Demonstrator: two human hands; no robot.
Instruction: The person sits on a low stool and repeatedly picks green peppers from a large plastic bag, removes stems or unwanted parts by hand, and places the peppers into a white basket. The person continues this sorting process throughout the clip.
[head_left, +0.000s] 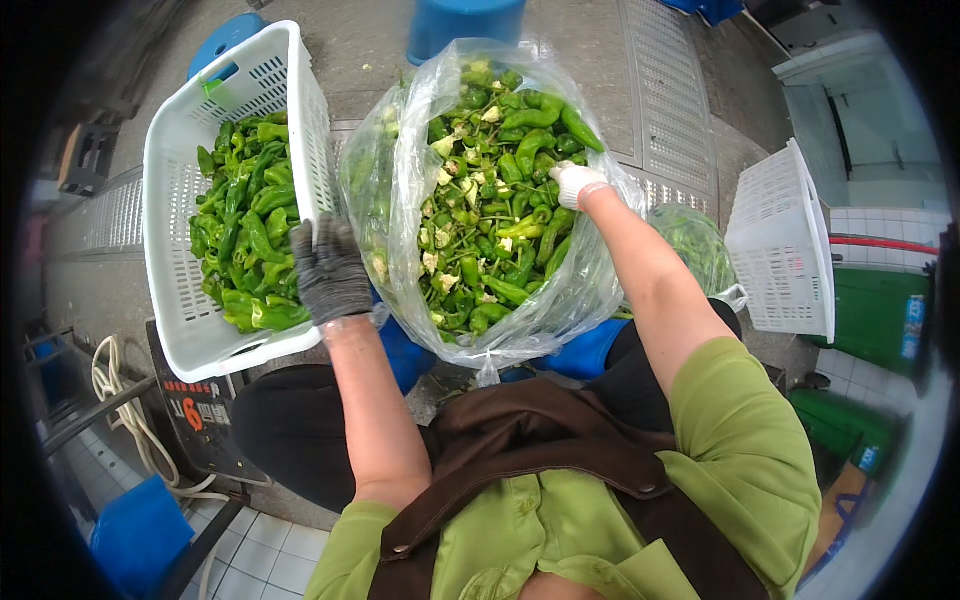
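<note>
My left hand (331, 268), in a grey knit glove, lies across the near right edge of a white plastic basket (309, 135). Its fingertips are over the rim, and I cannot tell whether they grip anything. Green peppers (259, 217) fill much of the basket. To the right stands a clear plastic bag (409, 135), opened wide and full of green peppers (517, 191) mixed with pale, torn pepper scraps (470, 191). My right hand (576, 182), in a white glove, reaches into the bag's right side. Its fingers are curled against the peppers, and what they may hold is hidden.
A blue stool (466, 26) stands beyond the bag. At right are another bag of green produce (691, 247) and a white basket (780, 247). A platform with an orange numeral (202, 409) and a coiled cable (135, 420) lie at left. Perforated metal grating (671, 97) crosses the floor.
</note>
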